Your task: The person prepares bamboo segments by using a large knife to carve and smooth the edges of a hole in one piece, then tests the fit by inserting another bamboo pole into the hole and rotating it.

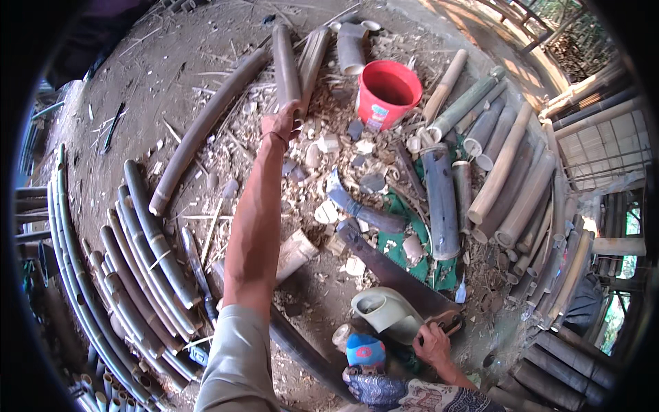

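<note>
Bamboo pole (pixel 285 65) lies on the dirt with its long axis toward twelve o'clock, running away from my outstretched left hand (pixel 280 125), whose fingers are wrapped around its near end, while my right hand (pixel 432 343) grips the saw handle (pixel 446 323) at five o'clock.

Daylit scene, evenly bright in open shade; direct sun glares at upper right, overexposing the slatted floor (pixel 522 41). Shadows soft. Fisheye bends the bamboo poles (pixel 96 288) near the black circular rim. Focus acceptable, detail slightly soft.
</note>
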Action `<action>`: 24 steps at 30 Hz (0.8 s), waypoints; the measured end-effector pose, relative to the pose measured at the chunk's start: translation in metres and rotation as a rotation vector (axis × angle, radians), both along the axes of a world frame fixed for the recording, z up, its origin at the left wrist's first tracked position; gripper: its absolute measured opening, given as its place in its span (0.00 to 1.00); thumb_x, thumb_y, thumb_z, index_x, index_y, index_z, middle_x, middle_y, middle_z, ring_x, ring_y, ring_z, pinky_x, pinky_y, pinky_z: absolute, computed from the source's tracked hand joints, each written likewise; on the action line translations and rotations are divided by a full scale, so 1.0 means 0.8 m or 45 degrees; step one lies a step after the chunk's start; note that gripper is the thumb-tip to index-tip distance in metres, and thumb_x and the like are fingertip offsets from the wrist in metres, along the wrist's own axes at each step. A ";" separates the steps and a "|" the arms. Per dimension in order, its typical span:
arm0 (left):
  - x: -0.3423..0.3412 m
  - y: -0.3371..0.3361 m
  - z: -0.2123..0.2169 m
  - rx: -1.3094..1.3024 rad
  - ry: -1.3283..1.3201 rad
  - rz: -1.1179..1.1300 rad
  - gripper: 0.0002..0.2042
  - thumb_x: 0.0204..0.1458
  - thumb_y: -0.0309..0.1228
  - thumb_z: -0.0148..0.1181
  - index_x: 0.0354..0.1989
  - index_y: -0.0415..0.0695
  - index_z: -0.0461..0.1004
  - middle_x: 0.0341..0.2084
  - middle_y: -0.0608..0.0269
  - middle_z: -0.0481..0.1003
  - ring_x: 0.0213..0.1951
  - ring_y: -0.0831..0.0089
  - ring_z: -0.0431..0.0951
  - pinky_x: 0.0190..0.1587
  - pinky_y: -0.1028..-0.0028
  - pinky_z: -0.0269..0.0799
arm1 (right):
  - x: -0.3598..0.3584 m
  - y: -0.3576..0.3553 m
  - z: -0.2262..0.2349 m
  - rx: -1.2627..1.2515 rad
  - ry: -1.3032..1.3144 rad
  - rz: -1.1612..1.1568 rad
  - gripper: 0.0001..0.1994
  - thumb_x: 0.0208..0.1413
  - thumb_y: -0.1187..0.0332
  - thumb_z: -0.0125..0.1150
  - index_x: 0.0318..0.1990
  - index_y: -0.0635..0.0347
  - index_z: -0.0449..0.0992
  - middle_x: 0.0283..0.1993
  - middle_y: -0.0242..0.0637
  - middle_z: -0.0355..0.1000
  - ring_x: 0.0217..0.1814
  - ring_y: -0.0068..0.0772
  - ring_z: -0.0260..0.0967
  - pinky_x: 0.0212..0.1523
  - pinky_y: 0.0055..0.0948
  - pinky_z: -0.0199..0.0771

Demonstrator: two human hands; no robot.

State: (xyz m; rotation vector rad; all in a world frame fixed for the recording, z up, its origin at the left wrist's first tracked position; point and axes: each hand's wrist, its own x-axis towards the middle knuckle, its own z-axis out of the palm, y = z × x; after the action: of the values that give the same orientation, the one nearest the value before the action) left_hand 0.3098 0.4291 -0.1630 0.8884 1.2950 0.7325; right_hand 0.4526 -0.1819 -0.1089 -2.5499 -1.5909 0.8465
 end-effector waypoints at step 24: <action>-0.352 -0.605 0.213 0.065 0.149 0.269 0.32 0.40 0.46 0.70 0.47 0.34 0.67 0.28 0.58 0.75 0.28 0.70 0.78 0.33 0.71 0.77 | -0.267 0.134 -0.048 -0.293 0.757 0.466 0.44 0.46 0.42 0.64 0.56 0.77 0.61 0.50 0.69 0.68 0.54 0.58 0.71 0.53 0.42 0.72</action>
State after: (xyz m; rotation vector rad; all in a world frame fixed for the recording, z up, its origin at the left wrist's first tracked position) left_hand 0.0285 -0.0552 0.0073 0.8535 1.4956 0.8930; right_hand 0.2394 -0.0750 -0.1475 -1.8441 -1.8289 1.7080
